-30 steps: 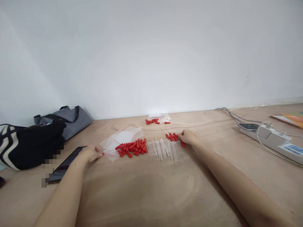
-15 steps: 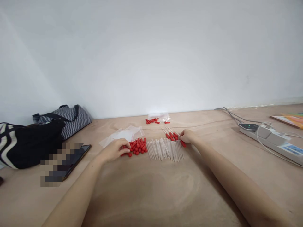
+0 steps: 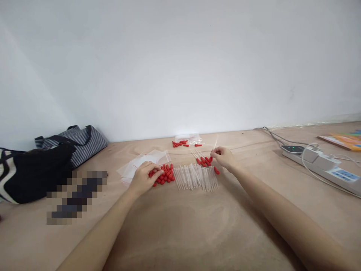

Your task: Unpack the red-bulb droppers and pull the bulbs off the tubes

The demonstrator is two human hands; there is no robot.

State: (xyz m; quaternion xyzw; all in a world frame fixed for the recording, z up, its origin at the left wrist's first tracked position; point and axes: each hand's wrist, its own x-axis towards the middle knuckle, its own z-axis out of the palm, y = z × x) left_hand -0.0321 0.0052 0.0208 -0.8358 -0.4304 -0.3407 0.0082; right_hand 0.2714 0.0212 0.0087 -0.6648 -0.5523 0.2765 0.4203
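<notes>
My left hand is over the left side of a pile of red rubber bulbs. Its thumb and fingers curve together; whatever lies between the tips is hidden among the bulbs. Clear dropper tubes lie side by side in a row right of the pile. Beyond that row, my right hand pinches a dropper by its red bulb, its thin clear tube tilted upward. Several droppers with red bulbs fitted lie beside those fingertips. One red bulb rests at the row's right end.
Clear plastic bags lie behind my left hand. Farther back are more red bulbs and another clear bag. Bags and a blurred-out object are on the left; a power strip with cables is on the right.
My right hand has lifted away from the row's right end with a dropper, leaving one red bulb there. My left hand has shifted right over the pile, its fingers closer together.
</notes>
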